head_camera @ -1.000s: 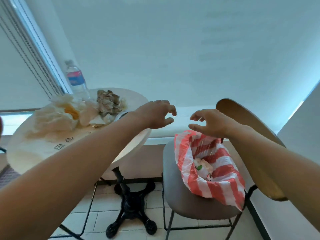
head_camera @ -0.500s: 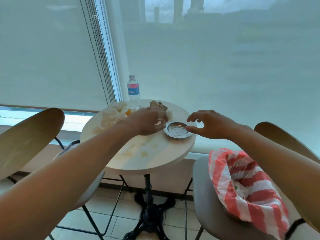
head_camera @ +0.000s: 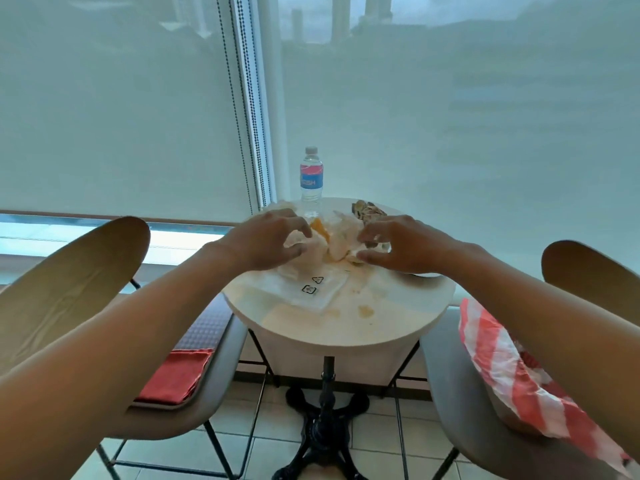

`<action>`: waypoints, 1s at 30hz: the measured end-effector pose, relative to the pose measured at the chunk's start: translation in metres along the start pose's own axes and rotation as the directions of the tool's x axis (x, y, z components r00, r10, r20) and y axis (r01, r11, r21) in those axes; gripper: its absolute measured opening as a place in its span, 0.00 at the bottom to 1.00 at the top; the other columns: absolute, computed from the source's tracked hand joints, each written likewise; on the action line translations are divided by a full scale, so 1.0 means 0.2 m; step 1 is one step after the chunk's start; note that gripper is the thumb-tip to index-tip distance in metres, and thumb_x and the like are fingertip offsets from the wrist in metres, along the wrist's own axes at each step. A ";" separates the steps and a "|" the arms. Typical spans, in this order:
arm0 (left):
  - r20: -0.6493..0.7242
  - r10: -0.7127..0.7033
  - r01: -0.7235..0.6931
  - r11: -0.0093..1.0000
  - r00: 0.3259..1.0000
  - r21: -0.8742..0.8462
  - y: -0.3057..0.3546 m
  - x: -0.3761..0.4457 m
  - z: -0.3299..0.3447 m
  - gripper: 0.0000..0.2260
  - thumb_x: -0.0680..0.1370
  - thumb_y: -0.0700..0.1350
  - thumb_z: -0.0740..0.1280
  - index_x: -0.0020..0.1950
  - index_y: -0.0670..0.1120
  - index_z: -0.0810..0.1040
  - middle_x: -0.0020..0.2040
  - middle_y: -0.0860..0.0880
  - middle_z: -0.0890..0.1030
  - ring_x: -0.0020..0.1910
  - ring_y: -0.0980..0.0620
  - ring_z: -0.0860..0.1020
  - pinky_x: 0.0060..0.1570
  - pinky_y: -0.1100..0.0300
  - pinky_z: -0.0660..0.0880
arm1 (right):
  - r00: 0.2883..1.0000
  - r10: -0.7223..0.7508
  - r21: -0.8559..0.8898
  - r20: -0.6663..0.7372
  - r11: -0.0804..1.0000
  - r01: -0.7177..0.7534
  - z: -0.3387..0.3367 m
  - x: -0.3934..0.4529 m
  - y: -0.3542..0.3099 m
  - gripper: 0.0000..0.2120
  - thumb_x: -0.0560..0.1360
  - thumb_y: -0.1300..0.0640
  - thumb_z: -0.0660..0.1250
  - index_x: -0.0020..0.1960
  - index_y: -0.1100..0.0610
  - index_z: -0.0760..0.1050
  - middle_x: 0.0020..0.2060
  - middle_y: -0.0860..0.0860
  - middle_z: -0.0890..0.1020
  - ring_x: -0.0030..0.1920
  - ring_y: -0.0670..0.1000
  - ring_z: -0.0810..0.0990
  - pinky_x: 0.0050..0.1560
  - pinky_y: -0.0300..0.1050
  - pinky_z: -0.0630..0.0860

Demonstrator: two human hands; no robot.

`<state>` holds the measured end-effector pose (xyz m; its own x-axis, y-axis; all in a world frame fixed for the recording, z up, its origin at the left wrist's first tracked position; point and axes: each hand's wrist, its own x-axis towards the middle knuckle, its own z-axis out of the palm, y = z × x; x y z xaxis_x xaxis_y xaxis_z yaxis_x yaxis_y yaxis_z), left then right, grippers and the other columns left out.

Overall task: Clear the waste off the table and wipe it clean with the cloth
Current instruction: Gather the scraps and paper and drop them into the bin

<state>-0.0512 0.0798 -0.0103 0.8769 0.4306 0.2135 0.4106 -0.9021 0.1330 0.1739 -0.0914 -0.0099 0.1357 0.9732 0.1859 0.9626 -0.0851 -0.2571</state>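
On the round pale table (head_camera: 346,327) lies a heap of crumpled white wrappers and tissue (head_camera: 332,244) with an orange scrap in it. My left hand (head_camera: 273,240) hovers at the heap's left side, fingers curled and apart. My right hand (head_camera: 401,244) reaches in from the right, fingers spread over the heap's edge. Neither hand visibly grips anything. A brownish crumpled wad (head_camera: 369,210) sits at the table's far edge. Stains mark the tabletop. A folded red cloth (head_camera: 176,375) rests on the left chair's seat.
A water bottle (head_camera: 311,178) stands at the table's far edge. A red-and-white striped bag (head_camera: 512,368) lies open on the right chair (head_camera: 460,424). The left chair (head_camera: 69,282) stands close to the table. A small dish is mostly hidden under my right hand.
The view has swung left from the striped bag to the table. Both hands have moved from above the bag to the waste heap, the right one passing the small dish.
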 end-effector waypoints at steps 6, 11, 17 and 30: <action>-0.017 -0.015 0.015 1.000 1.000 -0.022 -0.21 -0.09 0.03 0.21 0.77 0.55 0.69 0.70 0.55 0.73 0.70 0.52 0.73 0.68 0.48 0.73 0.65 0.47 0.72 | 0.999 -0.035 0.019 0.007 0.999 0.035 0.12 0.13 -0.16 0.19 0.72 0.38 0.68 0.59 0.46 0.78 0.53 0.46 0.80 0.49 0.48 0.80 0.53 0.53 0.79; -0.036 -0.038 0.037 0.998 0.999 -0.043 -0.32 -0.12 0.09 0.27 0.76 0.56 0.70 0.74 0.55 0.69 0.71 0.50 0.70 0.69 0.46 0.71 0.67 0.48 0.70 | 1.000 -0.013 -0.009 -0.002 1.000 0.013 0.21 0.23 -0.25 0.27 0.73 0.42 0.72 0.69 0.46 0.70 0.62 0.48 0.76 0.54 0.49 0.78 0.55 0.53 0.79; -0.032 -0.034 0.033 0.999 0.999 -0.034 -0.41 -0.10 0.16 0.30 0.75 0.58 0.71 0.75 0.55 0.66 0.73 0.50 0.67 0.72 0.45 0.68 0.68 0.47 0.69 | 0.999 -0.048 -0.010 0.005 0.999 0.048 0.32 0.37 -0.32 0.31 0.74 0.45 0.73 0.73 0.51 0.68 0.69 0.53 0.71 0.60 0.52 0.74 0.60 0.44 0.70; 0.040 -0.012 0.013 1.000 0.999 -0.005 -0.51 -0.04 0.19 0.37 0.69 0.72 0.62 0.75 0.60 0.62 0.75 0.52 0.65 0.73 0.47 0.67 0.65 0.44 0.73 | 0.987 -0.161 0.054 0.004 0.986 0.161 0.46 0.45 -0.26 0.11 0.75 0.56 0.65 0.56 0.52 0.79 0.50 0.52 0.78 0.47 0.56 0.79 0.48 0.58 0.78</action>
<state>-0.0919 0.1676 -0.0620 0.8811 0.4402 0.1731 0.4203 -0.8965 0.1403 0.1144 0.0196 -0.0665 -0.0221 0.9750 0.2211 0.9578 0.0840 -0.2749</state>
